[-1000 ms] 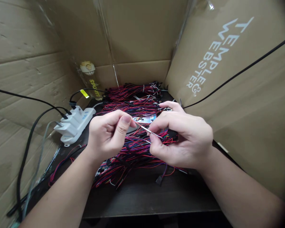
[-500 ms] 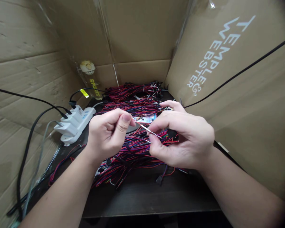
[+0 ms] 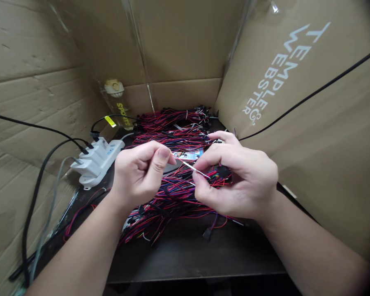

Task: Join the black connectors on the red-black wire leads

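Note:
My left hand (image 3: 142, 174) is closed, its thumb pressed on the bent forefinger, pinching the end of a thin red wire. Toward the right the wire carries a slim white sleeve (image 3: 188, 165), held slanting down above the table. My right hand (image 3: 239, 181) has thumb and forefinger closed on the lower part of this white piece, while its other fingers stay raised. A thin white end sticks out past the fingertips. Below both hands lies a tangled bundle of red, blue and black wires (image 3: 172, 197), and part of it is hidden by the hands.
More wire bundles (image 3: 169, 119) lie at the back of the dark table (image 3: 185, 255). On the left stands a white power strip (image 3: 105, 158) with plugs and cables. Cardboard walls (image 3: 185, 45) enclose three sides, and a black cable (image 3: 311, 96) crosses the right one.
Both hands hold nearly the same place. The right thumb and forefinger have drawn slightly closer together on the white sleeve.

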Demonstrator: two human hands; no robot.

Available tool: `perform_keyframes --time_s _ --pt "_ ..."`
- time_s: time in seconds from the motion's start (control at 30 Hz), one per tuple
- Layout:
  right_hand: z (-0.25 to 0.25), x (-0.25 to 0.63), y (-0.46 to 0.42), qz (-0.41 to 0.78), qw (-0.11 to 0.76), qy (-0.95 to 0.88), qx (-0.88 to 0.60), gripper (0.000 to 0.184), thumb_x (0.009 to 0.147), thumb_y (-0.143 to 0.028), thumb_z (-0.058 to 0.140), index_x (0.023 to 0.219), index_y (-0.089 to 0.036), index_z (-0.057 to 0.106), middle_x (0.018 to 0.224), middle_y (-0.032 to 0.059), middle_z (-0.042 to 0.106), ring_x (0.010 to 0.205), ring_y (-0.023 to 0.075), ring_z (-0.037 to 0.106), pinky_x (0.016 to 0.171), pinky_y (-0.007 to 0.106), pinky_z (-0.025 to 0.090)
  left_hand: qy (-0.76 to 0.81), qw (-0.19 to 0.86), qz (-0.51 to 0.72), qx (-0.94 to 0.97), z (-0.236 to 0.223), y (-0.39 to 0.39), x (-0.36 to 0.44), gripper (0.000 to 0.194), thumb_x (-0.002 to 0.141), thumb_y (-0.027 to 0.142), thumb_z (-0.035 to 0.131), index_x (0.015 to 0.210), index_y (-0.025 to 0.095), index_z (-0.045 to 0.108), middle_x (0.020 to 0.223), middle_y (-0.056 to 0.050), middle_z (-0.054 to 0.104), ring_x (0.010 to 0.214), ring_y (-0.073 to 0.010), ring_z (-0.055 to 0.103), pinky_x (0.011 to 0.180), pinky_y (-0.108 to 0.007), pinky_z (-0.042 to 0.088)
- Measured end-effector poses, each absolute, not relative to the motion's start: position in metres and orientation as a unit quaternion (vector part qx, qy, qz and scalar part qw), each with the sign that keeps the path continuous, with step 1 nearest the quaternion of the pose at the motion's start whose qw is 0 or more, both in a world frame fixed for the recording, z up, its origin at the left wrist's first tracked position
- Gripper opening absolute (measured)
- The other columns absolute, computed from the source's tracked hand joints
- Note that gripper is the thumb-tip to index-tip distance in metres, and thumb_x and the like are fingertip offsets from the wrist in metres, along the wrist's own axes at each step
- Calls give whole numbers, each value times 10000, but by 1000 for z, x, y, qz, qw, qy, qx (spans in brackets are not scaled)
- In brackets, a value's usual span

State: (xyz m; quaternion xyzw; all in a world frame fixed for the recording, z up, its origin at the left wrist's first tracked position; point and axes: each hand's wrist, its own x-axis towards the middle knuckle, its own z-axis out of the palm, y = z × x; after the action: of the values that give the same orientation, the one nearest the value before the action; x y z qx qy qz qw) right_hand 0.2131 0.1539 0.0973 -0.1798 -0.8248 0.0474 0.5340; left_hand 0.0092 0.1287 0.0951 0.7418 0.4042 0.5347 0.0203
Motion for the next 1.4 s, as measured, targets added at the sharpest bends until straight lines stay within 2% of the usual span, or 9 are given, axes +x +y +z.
perform_keyframes --time_s 0.17,0.33,0.63,0.87,1.23,1.33,1.4 --pt "96 210 153 61 540 -816 -196 86 805 -198 758 865 -209 698 702 -48 726 560 98 624 1016 413 508 390 -20 513 764 96 128 8 299 996 268 569 753 177 718 563 5 628 442 -63 484 427 -207 353" --pt "97 210 152 100 540 -817 -175 82 848 -116 723 843 -198 717 770 -34 763 620 93 659 1013 399 495 377 -45 494 782 97 127 8 251 975 224 590 761 182 715 581 4 651 471 -70 533 438 -202 374" --pt "102 214 151 62 510 -844 -155 125 870 -129 682 766 -184 642 643 -44 680 566 87 598 1046 431 454 373 2 501 781 99 129 10 231 973 188 600 768 175 706 628 4 674 515 -68 563 483 -193 421" --pt "101 213 151 36 511 -844 -160 118 884 -125 686 798 -185 633 677 -47 689 595 84 606 1066 406 441 377 34 519 766 99 131 6 228 980 185 594 779 166 700 667 4 702 573 -65 617 520 -172 441" --pt "97 212 153 48 520 -829 -200 116 814 -185 748 899 -168 670 758 -38 719 621 88 626 1032 372 451 386 44 526 756 98 132 4 260 996 192 566 774 162 698 610 25 641 486 -36 503 457 -160 358" --pt "100 215 156 49 501 -840 -203 62 821 -192 714 827 -163 660 707 -26 691 602 97 587 864 344 480 391 56 523 756 96 133 3 250 990 202 576 779 162 704 588 31 618 464 -37 483 441 -171 336" --pt "103 218 159 72 475 -854 -200 167 865 -192 658 705 -165 616 605 -27 615 537 85 511 646 288 433 401 73 515 754 95 134 1 252 986 218 579 777 163 708 537 42 561 432 -43 448 424 -189 311"
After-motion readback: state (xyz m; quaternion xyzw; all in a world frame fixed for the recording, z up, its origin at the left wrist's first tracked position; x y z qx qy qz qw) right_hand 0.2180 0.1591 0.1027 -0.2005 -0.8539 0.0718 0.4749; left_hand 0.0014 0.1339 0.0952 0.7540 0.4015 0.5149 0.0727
